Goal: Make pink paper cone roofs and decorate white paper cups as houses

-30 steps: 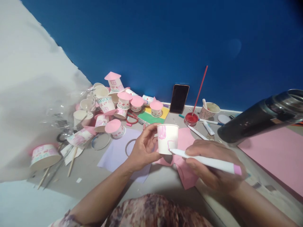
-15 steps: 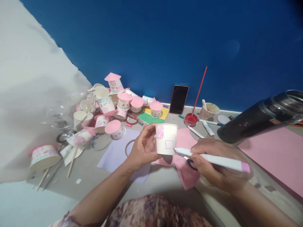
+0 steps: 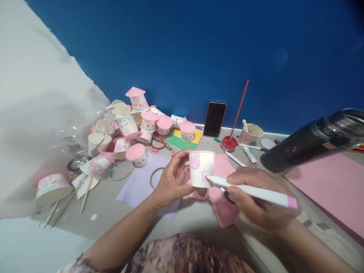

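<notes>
My left hand (image 3: 173, 180) grips a white paper cup (image 3: 200, 174) by its left side, with the wider rim up. On the cup are a pink scribbled shape near the rim and a pink square outline lower down. In my right hand (image 3: 256, 201) is a white marker (image 3: 261, 192) with a pink end. Its tip rests at the square on the cup. Behind and under the cup lie pink paper pieces (image 3: 224, 216) and scissors (image 3: 224, 191), partly hidden by the cup and my right hand.
Decorated cups with pink paper roofs (image 3: 135, 92) crowd the left. Purple paper (image 3: 132, 189) and a tape roll (image 3: 155, 178) lie left of the cup. A phone (image 3: 215, 119) leans on the blue wall beside a red pot (image 3: 229, 144). A dark flask (image 3: 301, 142) stands right.
The cup has shifted slightly right and down in my left hand and turned a little. The marker tip has moved left, from the square's right corner to inside the square.
</notes>
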A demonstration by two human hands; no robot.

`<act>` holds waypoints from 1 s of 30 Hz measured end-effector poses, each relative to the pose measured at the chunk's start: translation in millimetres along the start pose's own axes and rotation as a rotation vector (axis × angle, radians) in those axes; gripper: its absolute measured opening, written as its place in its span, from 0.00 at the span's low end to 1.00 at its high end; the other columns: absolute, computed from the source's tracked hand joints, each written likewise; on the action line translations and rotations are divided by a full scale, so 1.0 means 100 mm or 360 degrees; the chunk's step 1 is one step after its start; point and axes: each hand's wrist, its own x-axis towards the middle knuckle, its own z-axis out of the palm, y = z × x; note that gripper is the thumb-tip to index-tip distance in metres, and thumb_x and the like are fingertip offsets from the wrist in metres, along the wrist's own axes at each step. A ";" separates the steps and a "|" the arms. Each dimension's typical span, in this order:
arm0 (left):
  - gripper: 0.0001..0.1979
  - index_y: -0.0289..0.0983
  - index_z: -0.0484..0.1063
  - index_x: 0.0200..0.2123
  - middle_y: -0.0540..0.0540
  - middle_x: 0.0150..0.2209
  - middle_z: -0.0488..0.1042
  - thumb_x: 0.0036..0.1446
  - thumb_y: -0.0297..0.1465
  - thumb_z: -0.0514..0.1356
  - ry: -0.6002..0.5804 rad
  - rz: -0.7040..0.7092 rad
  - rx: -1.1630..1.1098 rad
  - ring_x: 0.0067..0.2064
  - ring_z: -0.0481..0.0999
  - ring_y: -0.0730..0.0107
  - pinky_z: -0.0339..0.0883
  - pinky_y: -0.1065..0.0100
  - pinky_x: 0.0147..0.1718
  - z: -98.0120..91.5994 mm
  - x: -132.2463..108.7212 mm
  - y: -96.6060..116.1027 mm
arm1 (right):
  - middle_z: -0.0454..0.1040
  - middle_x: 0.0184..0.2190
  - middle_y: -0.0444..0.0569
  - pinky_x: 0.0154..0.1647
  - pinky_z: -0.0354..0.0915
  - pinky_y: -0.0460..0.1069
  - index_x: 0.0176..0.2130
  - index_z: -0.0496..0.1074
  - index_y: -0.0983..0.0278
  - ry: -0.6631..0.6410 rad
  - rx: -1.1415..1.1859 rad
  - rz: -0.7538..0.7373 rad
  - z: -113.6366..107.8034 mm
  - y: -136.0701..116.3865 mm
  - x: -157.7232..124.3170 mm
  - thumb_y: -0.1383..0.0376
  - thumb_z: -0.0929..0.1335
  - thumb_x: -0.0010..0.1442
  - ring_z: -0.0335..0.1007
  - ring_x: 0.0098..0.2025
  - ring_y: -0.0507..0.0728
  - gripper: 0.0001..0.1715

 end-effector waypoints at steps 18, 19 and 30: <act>0.40 0.47 0.70 0.58 0.42 0.61 0.70 0.41 0.27 0.78 -0.0009 -0.0031 -0.0042 0.64 0.70 0.52 0.68 0.57 0.60 -0.04 -0.02 -0.06 | 0.75 0.19 0.46 0.20 0.68 0.50 0.27 0.71 0.60 -0.0078 -0.0023 0.0173 -0.02 0.01 -0.01 0.73 0.66 0.63 0.70 0.19 0.54 0.15; 0.41 0.47 0.70 0.58 0.42 0.61 0.70 0.41 0.27 0.78 -0.0007 -0.0036 -0.0046 0.64 0.70 0.52 0.68 0.57 0.60 -0.04 -0.02 -0.06 | 0.75 0.20 0.46 0.20 0.68 0.50 0.27 0.72 0.60 -0.0072 -0.0012 0.0173 -0.01 0.01 -0.01 0.73 0.66 0.62 0.70 0.19 0.54 0.14; 0.42 0.47 0.69 0.59 0.41 0.61 0.72 0.40 0.27 0.79 0.0006 -0.0081 -0.0102 0.63 0.71 0.52 0.68 0.57 0.59 -0.04 -0.01 -0.05 | 0.73 0.19 0.45 0.21 0.68 0.51 0.28 0.72 0.60 0.0090 -0.0014 0.0265 0.02 0.02 -0.08 0.71 0.67 0.62 0.70 0.19 0.54 0.11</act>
